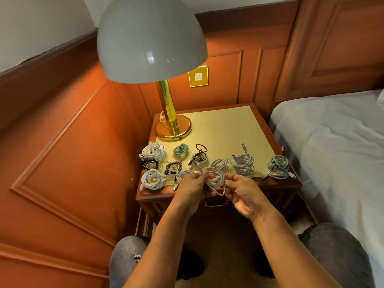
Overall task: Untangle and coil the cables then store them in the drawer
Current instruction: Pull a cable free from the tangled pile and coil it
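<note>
Both bare forearms reach forward, wrists close together. The left hand (192, 183) pinches with thumb and curled fingers. The right hand (242, 191), palm turned inward, grips with curled fingertips.

Hotel bedroom, bed (332, 142), nightstand (228, 125), lamp (151, 42)

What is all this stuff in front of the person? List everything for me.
Lamp: one, grey shade on a brass stem, back left of the nightstand.
Nightstand: one, red-brown wood with a yellow top, beside the bed.
Coiled cables: about ten bundles, mostly white, some black, two pale green, along the front of the top.
Drawer: one, dark handle, below the front edge, closed.
Wall switch: one, gold plate, on the panelling.
Bed: one, white sheet, at the right.
Left hand and right hand: two, both pinching a white cable above the front edge.
</note>
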### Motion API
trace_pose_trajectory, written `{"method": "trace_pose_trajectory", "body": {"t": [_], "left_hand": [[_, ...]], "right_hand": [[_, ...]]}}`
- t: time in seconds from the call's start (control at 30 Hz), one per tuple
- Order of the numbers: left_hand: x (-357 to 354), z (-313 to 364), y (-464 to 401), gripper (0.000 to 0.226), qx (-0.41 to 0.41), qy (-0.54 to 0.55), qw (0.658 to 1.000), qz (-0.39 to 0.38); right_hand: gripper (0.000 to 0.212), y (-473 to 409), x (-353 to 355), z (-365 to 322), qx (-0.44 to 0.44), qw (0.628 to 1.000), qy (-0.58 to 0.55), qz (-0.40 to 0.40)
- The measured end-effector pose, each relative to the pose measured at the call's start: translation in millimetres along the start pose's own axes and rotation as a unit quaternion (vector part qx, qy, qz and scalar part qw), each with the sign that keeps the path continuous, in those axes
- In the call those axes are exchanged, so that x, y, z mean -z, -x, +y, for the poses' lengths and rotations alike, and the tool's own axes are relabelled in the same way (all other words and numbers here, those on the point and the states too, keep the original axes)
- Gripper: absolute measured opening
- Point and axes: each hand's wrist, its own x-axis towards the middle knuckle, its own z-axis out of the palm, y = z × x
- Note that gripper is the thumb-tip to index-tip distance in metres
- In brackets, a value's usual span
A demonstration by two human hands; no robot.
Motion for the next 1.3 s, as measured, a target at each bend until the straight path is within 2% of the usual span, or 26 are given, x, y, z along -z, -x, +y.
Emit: {"method": "trace_pose_trajectory", "body": {"t": [0.1, 0.23, 0.33, 0.4, 0.5, 0.63, 0.73, 0.9, 1.03, 1.17, 1.23, 1.3], "left_hand": [[0, -1, 1, 0.027, 0.008, 0.008, 1.0, -0.013], [0, -2, 1, 0.029, 0.007, 0.012, 0.999, -0.03], [0, -1, 2, 0.024, -0.004, 0.017, 0.999, -0.043], [0, 2, 1, 0.021, -0.015, 0.011, 0.999, -0.04], [1, 6, 0, 0.019, -0.016, 0.008, 0.999, -0.049], [1, 4, -3, 0.022, -0.019, 0.014, 1.0, -0.02], [5, 0, -5, 0.028, -0.002, 0.059, 0.998, 0.034], [2, -4, -10, 0.025, 0.015, 0.098, 0.991, 0.089], [0, -6, -10, 0.025, 0.015, 0.078, 0.995, 0.067], [-3, -2, -7, 0.016, -0.031, 0.07, 0.996, 0.054], [-6, 0, -6, 0.009, -0.059, 0.048, 0.996, 0.056], [-7, 1, -4, 0.01, -0.085, 0.027, 0.995, 0.054]], "right_hand": [[0.027, 8, -5, -6, 0.051, 0.998, 0.04, -0.021], [0.036, 16, -6, -11, 0.098, 0.992, 0.028, -0.07], [0.047, 23, -6, -13, 0.179, 0.96, 0.186, -0.108], [0.043, 27, -9, -14, 0.236, 0.931, 0.253, -0.117], [0.022, 30, -16, -11, 0.295, 0.926, 0.224, -0.072], [0.024, 32, -26, -7, 0.322, 0.928, 0.186, 0.002], [0.021, 36, -28, -16, 0.325, 0.934, 0.148, 0.029], [0.031, 42, -29, -15, 0.304, 0.95, 0.046, 0.05], [0.028, 39, -19, -21, 0.223, 0.97, -0.073, 0.066], [0.017, 25, 2, -25, 0.128, 0.974, -0.179, 0.055], [0.012, 17, 11, -24, 0.087, 0.974, -0.202, 0.05], [0.012, 12, 16, -23, 0.049, 0.984, -0.165, 0.049]]}}
